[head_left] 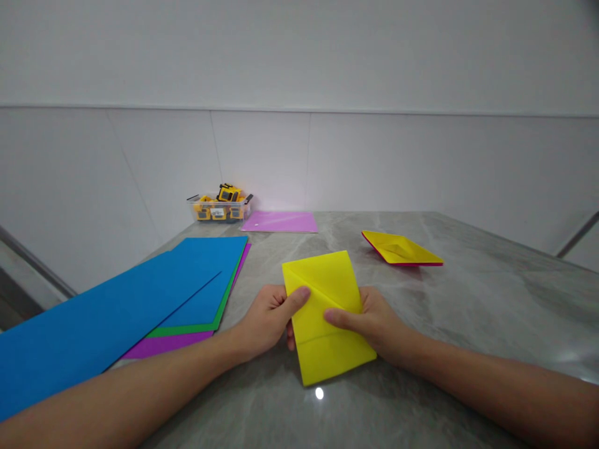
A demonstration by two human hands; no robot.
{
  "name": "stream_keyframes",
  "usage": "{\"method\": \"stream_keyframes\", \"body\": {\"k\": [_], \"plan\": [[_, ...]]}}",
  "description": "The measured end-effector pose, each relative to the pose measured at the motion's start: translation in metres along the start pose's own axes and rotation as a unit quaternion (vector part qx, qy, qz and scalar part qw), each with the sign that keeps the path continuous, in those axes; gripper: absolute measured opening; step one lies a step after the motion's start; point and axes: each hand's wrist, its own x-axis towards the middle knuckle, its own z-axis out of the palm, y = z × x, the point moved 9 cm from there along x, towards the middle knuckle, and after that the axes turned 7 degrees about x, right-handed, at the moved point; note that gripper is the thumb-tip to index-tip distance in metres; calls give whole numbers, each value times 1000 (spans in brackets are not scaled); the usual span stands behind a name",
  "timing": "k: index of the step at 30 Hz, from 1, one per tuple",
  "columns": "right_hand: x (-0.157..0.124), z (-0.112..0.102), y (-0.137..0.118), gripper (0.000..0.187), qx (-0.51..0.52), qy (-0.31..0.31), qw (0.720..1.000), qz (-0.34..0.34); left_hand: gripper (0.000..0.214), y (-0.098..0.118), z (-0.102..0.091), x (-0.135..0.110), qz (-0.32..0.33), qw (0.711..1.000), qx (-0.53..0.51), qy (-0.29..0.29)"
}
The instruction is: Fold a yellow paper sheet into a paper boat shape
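Observation:
A folded yellow paper sheet is held just above the grey marble table, with a diagonal crease across it. My left hand grips its left edge, thumb on top. Its right edge is held by my right hand, whose thumb presses on the middle fold. A finished yellow folded paper shape with a red underside lies on the table behind and to the right of my hands.
A stack of blue, green and purple sheets lies at the left. A pink sheet lies at the back, next to a clear box with yellow toy vehicles. White wall panels stand behind the table.

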Motion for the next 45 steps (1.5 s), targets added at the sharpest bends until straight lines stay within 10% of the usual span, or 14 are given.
{"method": "stream_keyframes", "body": {"k": [27,36,45], "plan": [[3,1,3,40,16,-2,1000,-3,26,11,7,0,3,995,-100,-7],[3,-11,-10,36,-82,95,988,-85,29,4,3,-2,-53,984,-109,133],[10,6,0,47,12,-39,998,-37,30,11,4,-7,-51,979,-154,124]]}}
